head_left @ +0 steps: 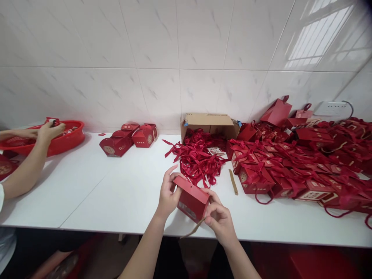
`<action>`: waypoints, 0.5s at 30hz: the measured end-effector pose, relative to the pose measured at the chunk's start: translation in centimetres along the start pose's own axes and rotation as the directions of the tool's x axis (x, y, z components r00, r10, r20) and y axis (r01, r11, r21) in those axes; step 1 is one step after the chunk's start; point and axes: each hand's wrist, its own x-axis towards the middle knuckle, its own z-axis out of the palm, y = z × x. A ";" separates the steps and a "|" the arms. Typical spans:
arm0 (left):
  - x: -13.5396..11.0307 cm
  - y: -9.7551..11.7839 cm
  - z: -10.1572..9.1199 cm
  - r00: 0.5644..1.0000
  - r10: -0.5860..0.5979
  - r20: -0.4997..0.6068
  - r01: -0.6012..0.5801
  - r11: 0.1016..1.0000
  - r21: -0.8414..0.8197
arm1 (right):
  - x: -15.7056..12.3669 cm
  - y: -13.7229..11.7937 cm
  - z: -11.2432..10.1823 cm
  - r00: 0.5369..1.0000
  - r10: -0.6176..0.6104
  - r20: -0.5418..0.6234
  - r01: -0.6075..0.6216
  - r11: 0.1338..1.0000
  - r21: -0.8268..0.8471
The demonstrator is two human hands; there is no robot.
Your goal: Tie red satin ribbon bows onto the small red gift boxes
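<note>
My left hand (pixel 168 195) is closed on the left side of a small red gift box (pixel 192 199) near the table's front edge. The box is tilted, with a small hole in its top flap. Beside its lower right corner, my right hand (pixel 219 217) pinches a narrow tan strap (pixel 194 231), whose free end hangs down toward the lap. Just beyond the box lies a tangled heap of dark red ribbons (pixel 200 162), spilling from an open cardboard carton (pixel 209 119). Another flat tan strap (pixel 233 182) rests on the table to the right.
Rows of red gift boxes with ribbon bows (pixel 257 179) crowd the right side. A few red boxes (pixel 116 143) stand left of centre. At far left, a co-worker's hands (pixel 48 131) work over a red basin (pixel 66 141). A power strip (pixel 333 108) sits by the tiled wall.
</note>
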 end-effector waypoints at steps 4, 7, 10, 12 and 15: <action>0.6 -0.5 -1.0 0.992 0.114 0.050 -0.119 0.985 0.121 | 0.8 -0.2 -1.2 1.000 0.009 0.027 -0.011 0.997 0.082; -0.1 -0.6 -2.3 0.981 0.189 0.030 -0.191 0.953 0.235 | 4.6 -0.5 -4.9 0.989 0.012 -0.148 0.005 0.993 0.114; -0.9 -0.7 -3.4 0.968 0.243 0.057 -0.247 0.894 0.374 | 10.8 -0.2 -9.6 0.887 0.152 -0.435 -0.126 0.988 0.089; -1.3 -0.8 -3.7 0.956 0.274 0.106 -0.292 0.849 0.440 | 14.9 0.9 -12.0 0.811 0.262 -0.523 -0.277 0.960 0.051; -1.5 -1.1 -3.5 0.939 0.309 0.153 -0.344 0.806 0.482 | 19.6 3.6 -13.5 0.765 0.343 -0.545 -0.384 0.922 0.041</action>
